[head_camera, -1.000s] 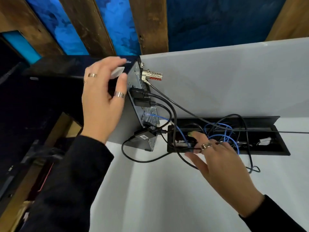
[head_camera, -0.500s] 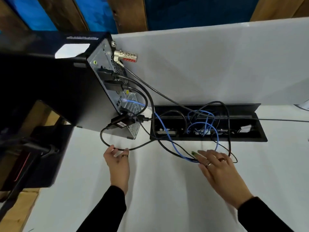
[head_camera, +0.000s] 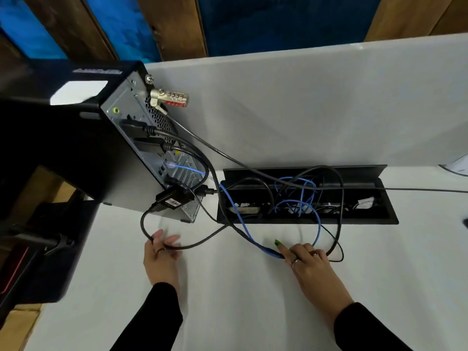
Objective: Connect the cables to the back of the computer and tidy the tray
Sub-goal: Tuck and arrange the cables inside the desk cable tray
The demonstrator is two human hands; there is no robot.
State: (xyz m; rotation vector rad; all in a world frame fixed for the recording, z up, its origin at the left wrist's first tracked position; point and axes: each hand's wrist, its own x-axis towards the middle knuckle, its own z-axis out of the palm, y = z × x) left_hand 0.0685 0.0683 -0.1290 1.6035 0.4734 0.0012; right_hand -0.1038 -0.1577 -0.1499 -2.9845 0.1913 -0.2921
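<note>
A black computer tower (head_camera: pixel 83 153) stands at the left of the white desk, its metal back panel (head_camera: pixel 131 110) facing right with several black plugs and a blue network cable (head_camera: pixel 243 224) in it. Cables run into the open black cable tray (head_camera: pixel 304 221) sunk in the desk. My left hand (head_camera: pixel 162 259) holds a loop of black cable (head_camera: pixel 145 224) below the tower. My right hand (head_camera: pixel 307 260) lies in front of the tray, fingers curled over the blue and black cable loops, index finger stretched along the blue one.
A brass combination lock (head_camera: pixel 169 98) hangs at the tower's top corner; its grey wire (head_camera: pixel 417 190) runs right across the tray. A grey divider panel (head_camera: pixel 304 105) stands behind the desk. The tray's lid (head_camera: pixel 359 171) stands open.
My left hand came off the top of the tower and down to the black cable loop on the desk. My right hand drew back out of the tray onto the cable loops in front.
</note>
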